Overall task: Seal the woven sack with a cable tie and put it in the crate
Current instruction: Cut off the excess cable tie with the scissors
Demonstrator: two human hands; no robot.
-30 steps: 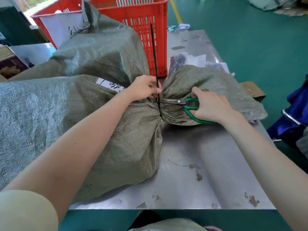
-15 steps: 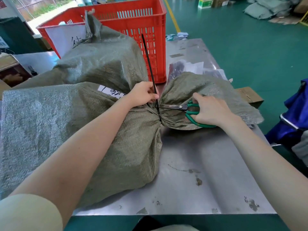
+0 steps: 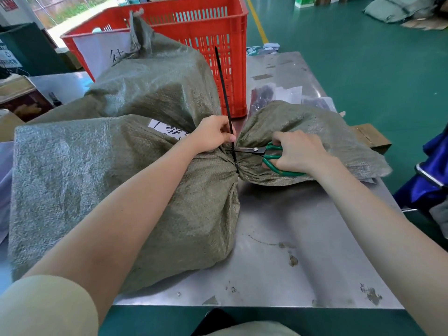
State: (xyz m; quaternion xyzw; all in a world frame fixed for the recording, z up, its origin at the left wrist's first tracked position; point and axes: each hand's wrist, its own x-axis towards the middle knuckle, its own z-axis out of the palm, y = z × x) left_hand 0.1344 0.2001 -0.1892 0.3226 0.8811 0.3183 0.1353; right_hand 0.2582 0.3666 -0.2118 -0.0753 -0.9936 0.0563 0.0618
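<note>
**Scissors close in on the cable tie's tail**

A person's left hand (image 3: pixel 213 133) pinches the standing tail of a black cable tie (image 3: pixel 224 93) just above the cinched neck of a green woven sack (image 3: pixel 116 180), its grip narrow around the strap. The right hand (image 3: pixel 298 151), fingers closed through the green handles of a pair of scissors (image 3: pixel 259 151), brings the blades across to the strap directly below the left grip. The tie is already drawn tight, so the sealing looks all but finished; trimming the spare length appears to be the step in hand. The cut calls for blades set close to the lock, clear of the weave. The sack lies on the steel tabletop (image 3: pixel 303 251), its bulk to the left of both grips and its gathered mouth fanned out under the right one. Beyond the hands stands the red crate (image 3: pixel 230 69), holding a white sheet with handwriting; a second tied sack (image 3: pixel 155 81) leans against its front. The sealed sack has yet to go in.
</note>
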